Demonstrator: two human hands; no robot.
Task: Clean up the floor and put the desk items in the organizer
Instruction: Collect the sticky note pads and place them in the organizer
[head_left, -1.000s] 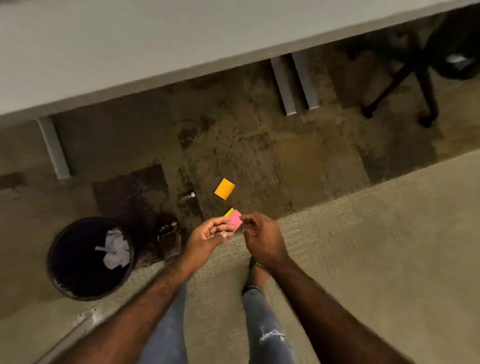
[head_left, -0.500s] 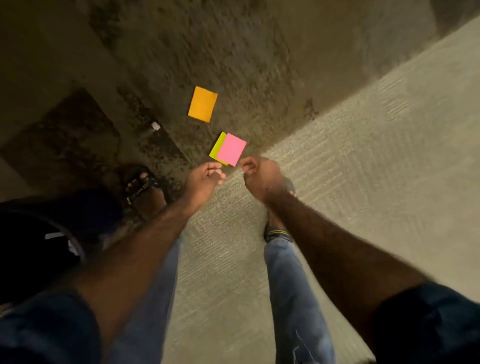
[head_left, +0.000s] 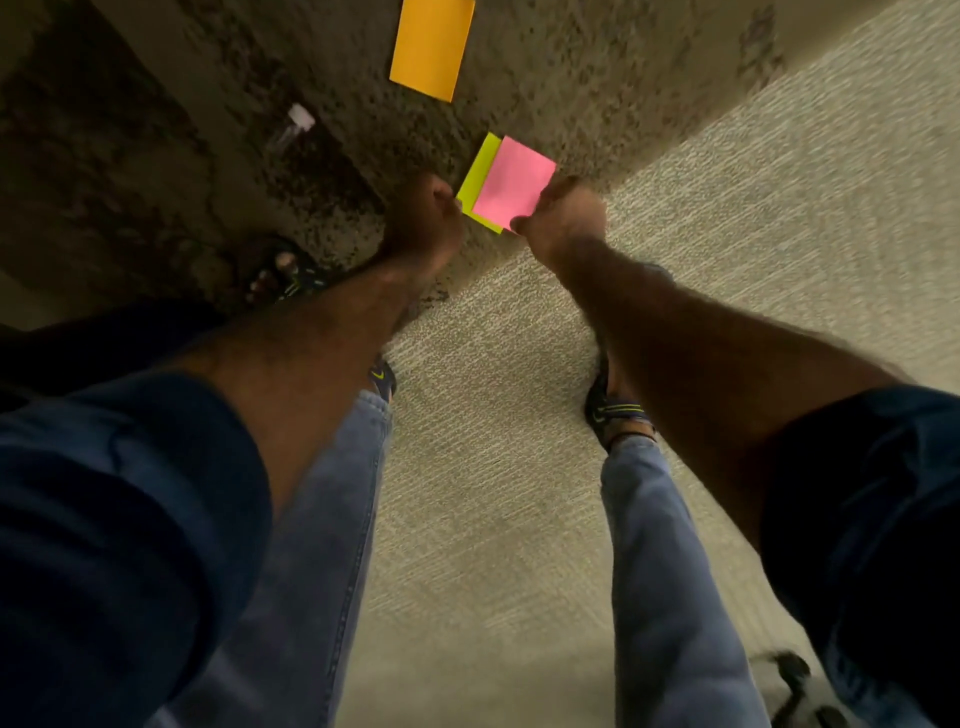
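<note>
A pink sticky note (head_left: 511, 179) lies on the floor, overlapping a yellow-green sticky note (head_left: 477, 176) beneath it. My right hand (head_left: 563, 213) pinches the pink note's near right corner. My left hand (head_left: 426, 218) has its fingers curled against the yellow-green note's left corner; the blur hides whether it grips it. An orange sticky note (head_left: 431, 47) lies farther away on the dark carpet, cut off by the top edge.
A small white scrap (head_left: 300, 118) lies on the dark carpet to the left. My sandalled feet (head_left: 613, 410) stand on the light carpet (head_left: 483, 467), and the left foot (head_left: 283, 275) is on the dark patch. A dark object (head_left: 792, 670) sits at bottom right.
I have bent down; the desk and bin have left the view. Both hands dropped to the floor and now reach the pink and yellow-green notes.
</note>
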